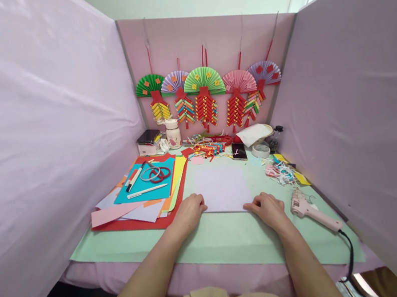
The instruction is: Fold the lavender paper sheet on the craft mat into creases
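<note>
A pale lavender sheet of paper lies flat on the green table cover in front of me. My left hand is closed at the sheet's near left corner, its fingers curled on the edge. At the near right corner, the thumb and fingers of my right hand pinch the paper's edge. A pink glue gun rests to the right of that hand, its black cord hanging off the table. Beyond my left hand is a stack of coloured paper, topped by a blue sheet with pens and scissors.
Several paper fans with firecracker-like tassels hang on the back panel. Below them stand a white bottle, a phone, rolled paper pieces and a tape roll. Paper scraps lie at right. Lavender panels enclose the sides.
</note>
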The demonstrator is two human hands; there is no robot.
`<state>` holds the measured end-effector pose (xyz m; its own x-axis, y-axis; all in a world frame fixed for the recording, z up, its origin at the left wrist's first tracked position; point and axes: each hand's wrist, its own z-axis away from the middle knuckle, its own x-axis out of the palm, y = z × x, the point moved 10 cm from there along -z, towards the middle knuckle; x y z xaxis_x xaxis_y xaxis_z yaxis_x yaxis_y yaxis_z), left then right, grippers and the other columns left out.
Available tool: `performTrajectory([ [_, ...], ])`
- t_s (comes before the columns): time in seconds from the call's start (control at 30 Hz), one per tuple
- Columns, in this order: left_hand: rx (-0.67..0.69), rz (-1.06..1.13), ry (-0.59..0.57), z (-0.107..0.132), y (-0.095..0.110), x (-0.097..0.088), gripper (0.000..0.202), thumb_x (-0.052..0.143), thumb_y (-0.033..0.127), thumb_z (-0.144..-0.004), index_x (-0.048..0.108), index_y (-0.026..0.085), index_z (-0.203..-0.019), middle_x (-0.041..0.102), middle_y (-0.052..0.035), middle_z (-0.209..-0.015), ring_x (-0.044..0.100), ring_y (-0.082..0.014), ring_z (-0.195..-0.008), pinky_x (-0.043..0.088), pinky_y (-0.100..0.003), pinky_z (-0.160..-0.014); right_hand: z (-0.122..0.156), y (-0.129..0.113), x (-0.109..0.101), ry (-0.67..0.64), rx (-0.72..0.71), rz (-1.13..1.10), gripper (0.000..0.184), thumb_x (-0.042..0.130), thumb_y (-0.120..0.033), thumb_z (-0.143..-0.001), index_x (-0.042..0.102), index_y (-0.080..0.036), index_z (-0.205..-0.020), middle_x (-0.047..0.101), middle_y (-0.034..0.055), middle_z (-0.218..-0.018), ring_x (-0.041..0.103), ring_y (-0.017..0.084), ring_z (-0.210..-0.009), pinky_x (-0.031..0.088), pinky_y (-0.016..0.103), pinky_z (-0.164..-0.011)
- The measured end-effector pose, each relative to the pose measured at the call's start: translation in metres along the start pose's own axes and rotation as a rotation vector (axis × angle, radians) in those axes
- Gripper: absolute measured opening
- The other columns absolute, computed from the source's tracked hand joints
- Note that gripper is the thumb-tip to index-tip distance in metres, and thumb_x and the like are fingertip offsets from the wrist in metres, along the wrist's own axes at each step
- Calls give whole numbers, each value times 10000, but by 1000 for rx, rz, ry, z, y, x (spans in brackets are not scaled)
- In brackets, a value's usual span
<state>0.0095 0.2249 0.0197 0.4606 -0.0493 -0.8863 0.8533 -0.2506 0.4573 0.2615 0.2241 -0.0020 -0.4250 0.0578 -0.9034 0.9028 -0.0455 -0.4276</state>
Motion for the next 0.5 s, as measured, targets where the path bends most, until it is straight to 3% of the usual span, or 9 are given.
performTrajectory([
  [0.5, -2, 3, -12, -6, -8, 4, 103, 502, 253, -838, 563, 195, -778, 577, -45, -844, 548, -195, -792, 367, -285, -660, 0, 2, 1, 0, 16, 68, 364, 620, -544, -783, 633, -212, -634, 623, 35, -860, 517, 225, -902, 256, 341, -736],
])
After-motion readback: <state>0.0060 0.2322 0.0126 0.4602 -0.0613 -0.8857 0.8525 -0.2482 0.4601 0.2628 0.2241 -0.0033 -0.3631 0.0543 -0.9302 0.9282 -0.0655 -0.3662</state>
